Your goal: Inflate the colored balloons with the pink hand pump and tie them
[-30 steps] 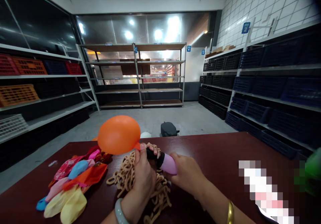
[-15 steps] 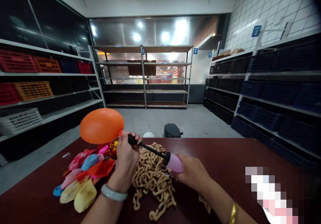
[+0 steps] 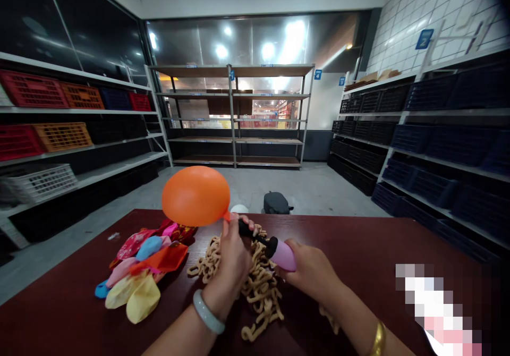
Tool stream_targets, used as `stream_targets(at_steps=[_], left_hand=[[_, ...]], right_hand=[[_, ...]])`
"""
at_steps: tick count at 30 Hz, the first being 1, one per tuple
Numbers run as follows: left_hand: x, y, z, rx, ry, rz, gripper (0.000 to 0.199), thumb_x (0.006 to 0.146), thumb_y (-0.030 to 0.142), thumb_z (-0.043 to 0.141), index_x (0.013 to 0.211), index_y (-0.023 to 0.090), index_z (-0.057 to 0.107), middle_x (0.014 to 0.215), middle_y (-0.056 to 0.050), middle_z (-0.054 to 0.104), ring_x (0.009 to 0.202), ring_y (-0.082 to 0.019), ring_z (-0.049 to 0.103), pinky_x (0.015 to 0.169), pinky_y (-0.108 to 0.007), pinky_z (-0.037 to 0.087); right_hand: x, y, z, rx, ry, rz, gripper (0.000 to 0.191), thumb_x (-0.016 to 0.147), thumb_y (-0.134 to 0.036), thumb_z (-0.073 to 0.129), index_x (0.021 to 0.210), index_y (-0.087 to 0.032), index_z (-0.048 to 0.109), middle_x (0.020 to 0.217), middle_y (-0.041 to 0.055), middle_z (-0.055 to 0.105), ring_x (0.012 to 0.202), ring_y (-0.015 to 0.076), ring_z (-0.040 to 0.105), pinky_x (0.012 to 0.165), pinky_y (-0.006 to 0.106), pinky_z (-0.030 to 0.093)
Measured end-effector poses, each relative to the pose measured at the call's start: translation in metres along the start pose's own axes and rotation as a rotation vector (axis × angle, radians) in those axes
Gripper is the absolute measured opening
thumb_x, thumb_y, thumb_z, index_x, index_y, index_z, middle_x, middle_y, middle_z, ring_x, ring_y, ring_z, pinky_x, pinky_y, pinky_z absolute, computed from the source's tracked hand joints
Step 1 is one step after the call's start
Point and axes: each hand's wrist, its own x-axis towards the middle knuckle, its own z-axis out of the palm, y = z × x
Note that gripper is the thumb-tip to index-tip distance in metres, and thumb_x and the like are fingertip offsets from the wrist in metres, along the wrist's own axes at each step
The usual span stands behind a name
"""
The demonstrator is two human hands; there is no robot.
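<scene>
An inflated orange balloon (image 3: 196, 196) sits on the nozzle end of a hand balloon pump (image 3: 285, 255), which has a pink body and black ends. My left hand (image 3: 236, 244) is closed around the pump's black nozzle end and the balloon's neck. My right hand (image 3: 311, 271) grips the pink body. A short stretch of the pump's black rod shows between the hands. Beneath them lies a heap of tan, looped, cord-like pieces (image 3: 261, 297). Left of my left forearm is a pile of deflated balloons (image 3: 143, 300) in yellow, pink, blue, red and orange.
The dark red tabletop (image 3: 358, 239) spans the front. A pixelated patch (image 3: 438, 308) covers something at the right. On the floor beyond stand a dark bag (image 3: 276, 203) and a white round object (image 3: 239, 209). Racks with crates (image 3: 64, 136) line both sides; a shelf unit (image 3: 233, 141) stands behind.
My left hand and the balloon have moved right, toward my right hand. Less of the pump's rod shows now, so the pump is pushed in. The camera view has shifted slightly.
</scene>
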Motion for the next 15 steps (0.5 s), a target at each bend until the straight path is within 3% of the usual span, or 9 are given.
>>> stream_targets(at_steps=[4, 8, 11, 15], left_hand=[[-0.018, -0.018, 0.004, 0.027, -0.021, -0.057, 0.026, 0.082, 0.035, 0.068, 0.082, 0.020, 0.047, 0.070, 0.003, 0.052, 0.058, -0.009, 0.050, 0.058, -0.022, 0.043], [-0.020, -0.021, 0.005, 0.063, -0.020, -0.014, 0.025, 0.084, 0.035, 0.065, 0.077, 0.019, 0.046, 0.066, 0.003, 0.051, 0.056, -0.009, 0.049, 0.056, -0.022, 0.042], [-0.014, -0.012, 0.006, 0.065, -0.034, -0.016, 0.027, 0.083, 0.037, 0.065, 0.078, 0.019, 0.046, 0.066, 0.003, 0.051, 0.055, -0.010, 0.049, 0.054, -0.022, 0.041], [0.009, 0.017, 0.002, 0.049, -0.014, 0.064, 0.027, 0.079, 0.032, 0.070, 0.080, 0.021, 0.046, 0.067, 0.003, 0.052, 0.054, -0.011, 0.050, 0.050, -0.022, 0.039]], right_hand=[[0.000, -0.006, 0.002, 0.036, 0.017, 0.008, 0.032, 0.078, -0.045, 0.065, 0.100, -0.024, 0.058, 0.088, 0.0031, 0.071, 0.077, 0.0231, 0.067, 0.060, 0.029, 0.030], [0.000, -0.010, 0.004, 0.054, 0.014, 0.020, 0.030, 0.076, -0.042, 0.066, 0.099, -0.024, 0.058, 0.087, 0.0034, 0.072, 0.077, 0.0236, 0.067, 0.059, 0.028, 0.030], [0.001, -0.013, 0.004, 0.094, -0.002, 0.024, 0.034, 0.075, -0.041, 0.068, 0.103, -0.024, 0.058, 0.090, 0.0032, 0.072, 0.080, 0.0234, 0.068, 0.060, 0.027, 0.031], [0.002, -0.012, 0.001, 0.099, -0.041, 0.023, 0.038, 0.074, -0.044, 0.068, 0.105, -0.025, 0.059, 0.092, 0.0034, 0.072, 0.083, 0.0234, 0.068, 0.062, 0.027, 0.033]])
